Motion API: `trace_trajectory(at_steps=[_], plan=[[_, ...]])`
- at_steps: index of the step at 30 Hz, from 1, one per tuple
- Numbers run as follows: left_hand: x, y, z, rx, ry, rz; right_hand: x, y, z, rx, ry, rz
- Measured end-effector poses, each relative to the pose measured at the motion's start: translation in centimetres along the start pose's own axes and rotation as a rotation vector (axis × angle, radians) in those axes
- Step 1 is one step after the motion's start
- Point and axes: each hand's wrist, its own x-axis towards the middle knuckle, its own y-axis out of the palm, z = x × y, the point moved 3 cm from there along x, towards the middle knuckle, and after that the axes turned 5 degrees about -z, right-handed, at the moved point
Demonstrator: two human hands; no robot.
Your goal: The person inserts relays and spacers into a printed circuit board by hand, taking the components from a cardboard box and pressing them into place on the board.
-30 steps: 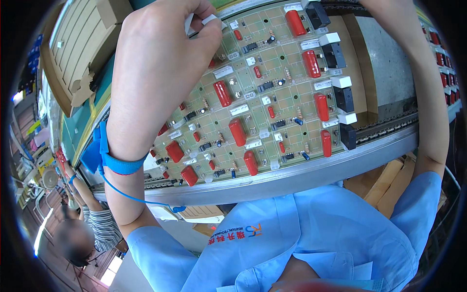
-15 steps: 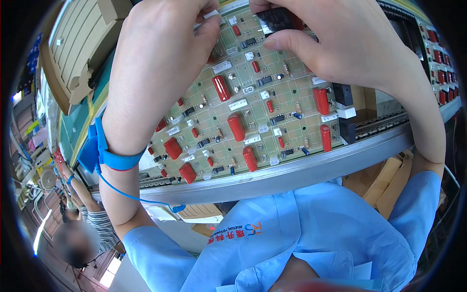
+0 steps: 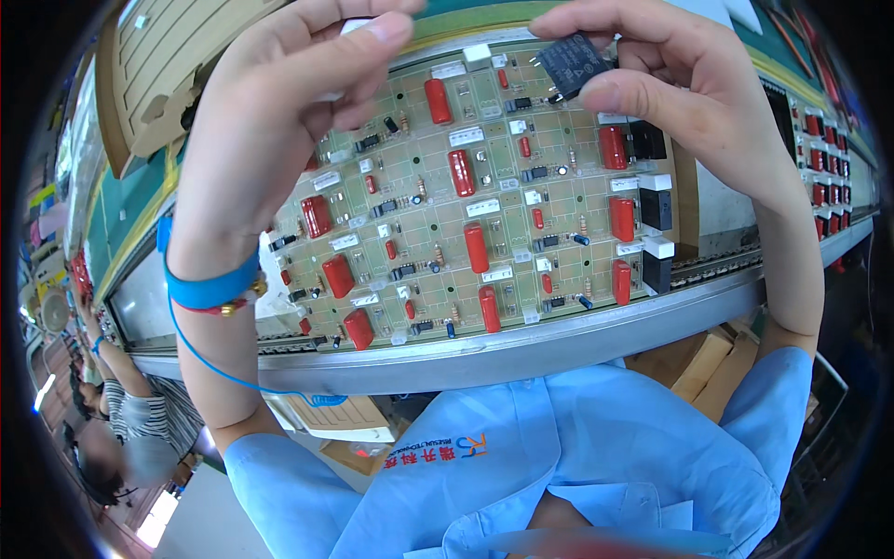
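Observation:
Between the thumb and fingers of my right hand point(image 3: 694, 102) is a black box-shaped relay point(image 3: 570, 65), tilted, with metal pins showing at its left end. It is over the far right part of a panel of green circuit boards point(image 3: 507, 210). My left hand point(image 3: 270, 116) is above the panel's far left part, fingers curled, closed around a small white part point(image 3: 355, 26) that is mostly hidden. Red capacitors point(image 3: 462, 172), white connectors and small chips sit on the boards. Black relays point(image 3: 656, 210) with white blocks beside them stand along the right edge.
A metal rail point(image 3: 447, 361) with a chain runs along the near side. Further boards point(image 3: 819, 163) lie at the right. A cardboard box point(image 3: 140, 74) stands at the far left. The blue wrist strap point(image 3: 214, 289) trails a cord. Another person point(image 3: 140, 424) is at the lower left.
My left hand has moved left, away from the middle boards. My right hand has turned the relay so its pins show. More of the panel is visible, including a white block at the far edge.

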Motion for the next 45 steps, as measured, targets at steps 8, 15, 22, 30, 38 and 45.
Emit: trace_trajectory(at_steps=[8,15,22,30,38,45], plan=[[-3.0,-1.8,1.7,-0.336,-0.044,0.057,0.8,1.2,0.0,0.494,-0.079,-0.018],[-5.4,-2.7,2.8,-0.261,-0.103,-0.060,1.0,1.4,-0.4,0.047,-0.160,-0.102],[-6.7,-2.8,2.9,-0.119,-0.069,-0.159,1.2,2.4,0.2,0.027,-0.205,-0.141],[-6.4,-3.0,3.2,-0.070,-0.019,-0.072,0.9,3.3,1.2,-0.064,-0.262,-0.203],[-6.5,-3.0,3.5,-0.036,0.015,-0.073,0.7,4.2,1.6,-0.386,-0.474,-0.356],[-6.5,-2.9,3.3,-0.042,0.068,-0.064,0.5,5.4,1.1,-0.617,-0.656,-0.470]])
